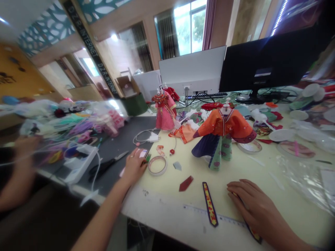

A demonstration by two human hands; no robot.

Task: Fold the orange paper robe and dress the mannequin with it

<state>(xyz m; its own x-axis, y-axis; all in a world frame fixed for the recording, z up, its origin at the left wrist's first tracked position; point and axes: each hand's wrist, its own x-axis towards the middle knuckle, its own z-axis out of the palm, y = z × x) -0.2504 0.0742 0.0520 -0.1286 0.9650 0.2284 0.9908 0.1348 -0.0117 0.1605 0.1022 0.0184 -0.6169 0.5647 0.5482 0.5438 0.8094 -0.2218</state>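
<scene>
My left hand (134, 168) is closed over a pale pink phone-like slab (143, 153) lying at the edge of the dark mat; most of it is hidden under my palm. Just right of those fingers lies a roll of tape (157, 165). My right hand (253, 204) rests flat, fingers stretched, over a navy-edged patterned strip (255, 235), whose middle is covered. A matching yellow and red strip (209, 204) lies to its left, across a clear ruler (227, 220). A dark red pointed piece (186, 183) and a small grey piece (177, 165) lie nearby.
A small orange-robed figure (222, 127) stands beyond my hands, with a pink-robed one (164, 115) farther left. Black scissors (104, 168) and a white power strip (81, 165) are at left. Another person's blurred arm (19, 170) reaches in. Monitors (264, 66) stand behind.
</scene>
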